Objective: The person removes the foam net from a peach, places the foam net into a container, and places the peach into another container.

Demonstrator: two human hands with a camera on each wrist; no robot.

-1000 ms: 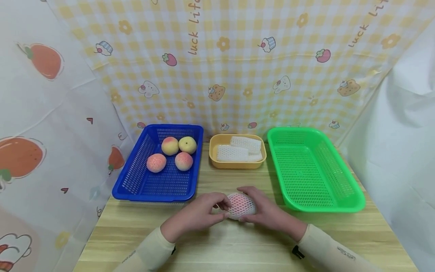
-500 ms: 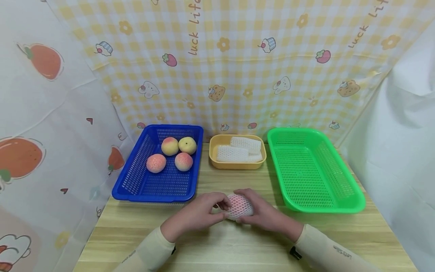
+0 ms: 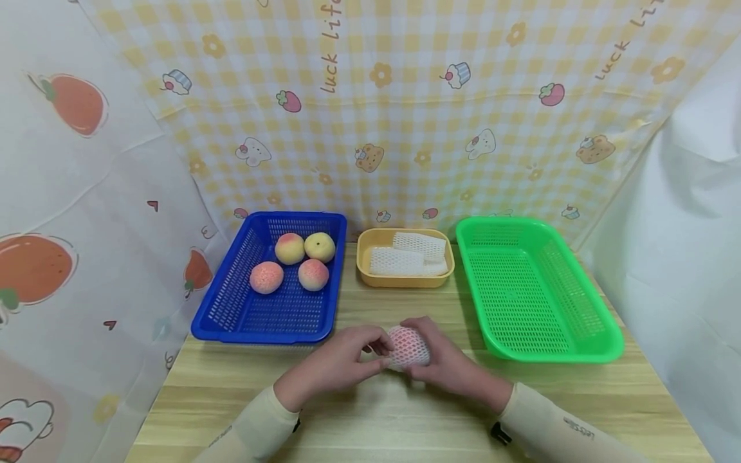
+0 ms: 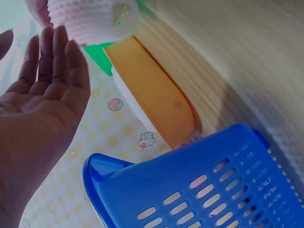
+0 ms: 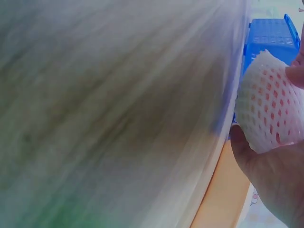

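Note:
A pink peach in a white foam net (image 3: 408, 348) is close over the table in front of me. My right hand (image 3: 448, 363) grips it from the right, thumb and fingers curled round its side. The right wrist view shows the netted peach (image 5: 268, 104) with reddish skin through the mesh and the net drawn in at one end. My left hand (image 3: 353, 357) is at the left end of the net, fingertips right at its edge. In the left wrist view the left hand's fingers (image 4: 59, 61) are extended, the thumb apart from them.
Several peaches (image 3: 313, 274) lie in a blue basket (image 3: 266, 335) at the left. A yellow tray (image 3: 405, 281) at the back centre holds white foam nets (image 3: 397, 262). On the right stands a green basket (image 3: 512, 289). A checked cloth (image 3: 393, 128) hangs behind.
My right hand and the netted peach have shifted slightly left, towards my left hand. The left hand has stayed almost still. Baskets and tray are unchanged.

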